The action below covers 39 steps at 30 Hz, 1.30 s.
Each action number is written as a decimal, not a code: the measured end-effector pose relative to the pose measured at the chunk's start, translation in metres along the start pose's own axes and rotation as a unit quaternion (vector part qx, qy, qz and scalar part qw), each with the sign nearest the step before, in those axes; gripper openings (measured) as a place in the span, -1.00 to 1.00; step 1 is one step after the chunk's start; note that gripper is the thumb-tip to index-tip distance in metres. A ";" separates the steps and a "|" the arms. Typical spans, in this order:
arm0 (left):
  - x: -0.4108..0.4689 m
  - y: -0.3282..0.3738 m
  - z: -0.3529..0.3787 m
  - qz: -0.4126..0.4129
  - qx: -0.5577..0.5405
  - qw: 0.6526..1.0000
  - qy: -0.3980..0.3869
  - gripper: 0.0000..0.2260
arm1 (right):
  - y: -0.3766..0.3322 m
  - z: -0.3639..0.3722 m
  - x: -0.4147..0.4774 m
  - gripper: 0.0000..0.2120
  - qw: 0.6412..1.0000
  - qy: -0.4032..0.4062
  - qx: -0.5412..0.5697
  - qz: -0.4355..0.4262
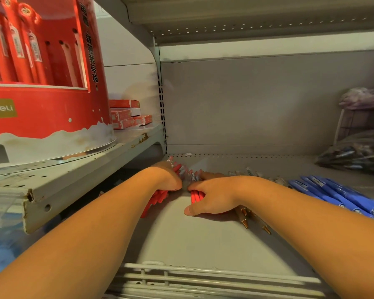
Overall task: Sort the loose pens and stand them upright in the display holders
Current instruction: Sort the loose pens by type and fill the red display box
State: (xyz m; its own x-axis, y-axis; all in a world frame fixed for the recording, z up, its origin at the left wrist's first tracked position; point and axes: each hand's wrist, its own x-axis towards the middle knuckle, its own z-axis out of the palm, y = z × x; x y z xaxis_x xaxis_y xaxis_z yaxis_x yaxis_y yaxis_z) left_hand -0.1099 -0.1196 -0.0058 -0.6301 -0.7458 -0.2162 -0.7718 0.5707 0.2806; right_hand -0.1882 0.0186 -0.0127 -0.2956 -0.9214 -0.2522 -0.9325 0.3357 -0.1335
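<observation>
The red pens (159, 196) could splay and slide out of my left hand (168, 180), which curls round the bunch at one spot only. A few more lie under my right hand (212, 199), fingers curled over them on the shelf (203, 240). Gold-tipped pens (245, 219) poke out beneath its wrist, with blue pens (333, 193) further right.

Red pens (195, 196) bunched flat, blue pens (337, 193) alongside
</observation>
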 end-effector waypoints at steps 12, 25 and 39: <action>0.003 -0.013 0.000 0.012 -0.163 0.987 -0.011 -0.83 | -0.001 0.002 -0.002 -0.26 1.000 0.010 -0.003 0.004; -0.005 -0.023 -0.008 0.038 -0.197 0.970 -0.139 -0.96 | 0.028 -0.047 0.000 -0.80 0.968 0.207 0.126 0.059; -0.002 -0.015 -0.016 0.081 -0.418 0.900 0.098 -0.93 | 0.039 -0.050 0.083 -0.81 0.965 0.198 0.136 0.108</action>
State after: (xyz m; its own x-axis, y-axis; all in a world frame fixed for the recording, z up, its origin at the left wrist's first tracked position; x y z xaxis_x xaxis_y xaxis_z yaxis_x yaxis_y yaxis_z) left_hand -0.0957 -0.1321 0.0056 -0.6381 -0.7691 0.0367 -0.2858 0.2809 0.9162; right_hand -0.2594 -0.0548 0.0092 -0.5827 -0.8091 0.0757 -0.7672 0.5170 -0.3797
